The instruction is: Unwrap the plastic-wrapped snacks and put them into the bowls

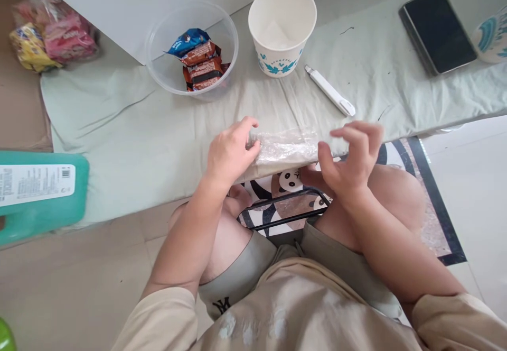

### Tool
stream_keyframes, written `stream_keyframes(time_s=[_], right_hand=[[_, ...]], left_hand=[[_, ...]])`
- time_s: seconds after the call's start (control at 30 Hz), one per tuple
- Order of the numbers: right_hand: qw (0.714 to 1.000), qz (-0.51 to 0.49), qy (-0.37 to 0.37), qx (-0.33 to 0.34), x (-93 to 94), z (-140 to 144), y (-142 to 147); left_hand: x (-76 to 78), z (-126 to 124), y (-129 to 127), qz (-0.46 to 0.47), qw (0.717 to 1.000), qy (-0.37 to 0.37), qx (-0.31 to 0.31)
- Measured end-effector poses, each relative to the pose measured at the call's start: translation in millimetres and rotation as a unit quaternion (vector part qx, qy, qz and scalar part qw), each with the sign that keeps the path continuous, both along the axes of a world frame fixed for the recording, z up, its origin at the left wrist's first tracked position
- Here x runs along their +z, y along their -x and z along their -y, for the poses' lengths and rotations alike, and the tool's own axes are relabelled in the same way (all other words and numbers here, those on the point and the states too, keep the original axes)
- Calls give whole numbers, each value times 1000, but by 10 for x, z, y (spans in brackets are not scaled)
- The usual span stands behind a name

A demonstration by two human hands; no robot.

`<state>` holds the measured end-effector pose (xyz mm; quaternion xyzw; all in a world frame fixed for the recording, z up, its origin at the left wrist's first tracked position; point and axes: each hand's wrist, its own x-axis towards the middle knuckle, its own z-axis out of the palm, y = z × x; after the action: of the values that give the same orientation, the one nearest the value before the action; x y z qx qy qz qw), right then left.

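A crumpled roll of clear plastic wrap (287, 145) lies along the near edge of the pale green cloth (130, 139). My left hand (232, 150) grips its left end with curled fingers. My right hand (354, 153) hovers at the right end, fingers spread and bent, thumb near the wrap; whether it touches is unclear. Behind them stand a clear plastic bowl (158, 49) holding several wrapped snacks (200, 63) and a white paper cup (282, 31) with a blue leaf print.
A white pen-like tool (330, 91) lies right of the cup. A dark phone (438, 30) and a patterned cup (493, 36) sit far right. Snack bags (51, 36) lie far left, a teal container (39, 192) near left. A panda-print mat (396, 155) covers the floor.
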<state>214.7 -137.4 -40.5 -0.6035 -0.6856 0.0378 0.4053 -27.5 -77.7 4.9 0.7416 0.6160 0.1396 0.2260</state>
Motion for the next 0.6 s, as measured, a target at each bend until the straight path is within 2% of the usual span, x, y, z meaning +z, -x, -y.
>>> stream_keyframes(time_s=[0.07, 0.13, 0.27, 0.37, 0.43, 0.5, 0.53, 0.6], right_hand=[[997, 40, -4, 72, 13, 52, 55], [986, 99, 30, 128, 26, 90, 134], [971, 167, 79, 152, 18, 105, 215], [972, 152, 76, 164, 40, 134, 164], [978, 86, 74, 173, 124, 181, 112], [977, -40, 123, 171, 265, 221, 81], [964, -127, 167, 162, 344, 224, 80], [905, -310, 253, 143, 481, 168, 117]], left_hand=[[-3, -3, 0, 6, 1000, -2, -5], [-6, -5, -1, 23, 1000, 1, -12], [-20, -21, 27, 88, 996, -23, 4], [-40, -55, 67, 147, 986, -63, 45], [-53, -77, 83, 199, 976, -68, 64], [-61, -88, 76, 270, 960, -38, 68], [-64, -87, 61, 314, 948, -6, 57], [-64, -70, 6, 399, 912, 91, 1]])
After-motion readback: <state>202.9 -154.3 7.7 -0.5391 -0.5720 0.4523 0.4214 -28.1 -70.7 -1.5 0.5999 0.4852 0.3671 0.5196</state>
